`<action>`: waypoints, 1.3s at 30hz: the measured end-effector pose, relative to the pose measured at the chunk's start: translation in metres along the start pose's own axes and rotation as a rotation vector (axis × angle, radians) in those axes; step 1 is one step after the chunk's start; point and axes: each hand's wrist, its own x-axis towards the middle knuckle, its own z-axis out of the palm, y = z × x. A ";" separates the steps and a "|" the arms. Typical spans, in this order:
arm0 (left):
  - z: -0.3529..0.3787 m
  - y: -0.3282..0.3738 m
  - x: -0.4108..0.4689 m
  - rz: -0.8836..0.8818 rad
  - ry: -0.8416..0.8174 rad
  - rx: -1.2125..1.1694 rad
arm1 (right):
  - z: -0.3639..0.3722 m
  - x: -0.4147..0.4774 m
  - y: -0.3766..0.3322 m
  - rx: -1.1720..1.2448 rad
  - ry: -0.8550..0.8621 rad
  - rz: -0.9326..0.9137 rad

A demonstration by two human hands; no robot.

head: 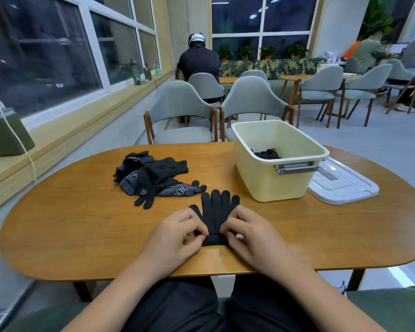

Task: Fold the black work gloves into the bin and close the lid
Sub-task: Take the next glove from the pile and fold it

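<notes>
Left hand (pixel 177 232) and right hand (pixel 250 232) each pinch cuff of flat black knit glove (pixel 216 213) near front worktop edge. Best now: lift cuff evenly, fold toward fingertips, keeping edges square.

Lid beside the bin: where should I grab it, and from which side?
Grip the lid by its raised rim at the near corner, coming in from the right. It lies flat on the table, so only the rim offers a hold, and the bin blocks its left side.
</notes>
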 end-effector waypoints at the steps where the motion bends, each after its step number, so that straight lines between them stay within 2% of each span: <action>1: 0.001 0.000 0.000 0.019 -0.008 0.016 | 0.000 -0.002 0.000 -0.022 -0.004 -0.025; 9: 0.003 -0.002 0.001 0.030 -0.053 0.038 | -0.004 -0.004 -0.007 -0.015 -0.054 0.005; 15: 0.007 -0.004 0.002 0.005 -0.028 0.066 | 0.001 -0.001 -0.004 -0.017 -0.061 0.031; 20: 0.003 -0.002 0.000 -0.036 -0.026 0.015 | -0.004 -0.002 -0.002 0.109 -0.062 0.049; 29: 0.002 -0.006 0.005 -0.148 -0.031 -0.066 | -0.006 0.008 0.003 0.271 -0.081 0.227; 36: 0.005 -0.003 0.006 -0.141 0.024 -0.010 | 0.002 0.011 0.003 0.134 -0.029 0.272; 39: 0.005 -0.003 0.005 -0.091 0.036 0.003 | 0.003 0.010 0.002 0.097 -0.009 0.229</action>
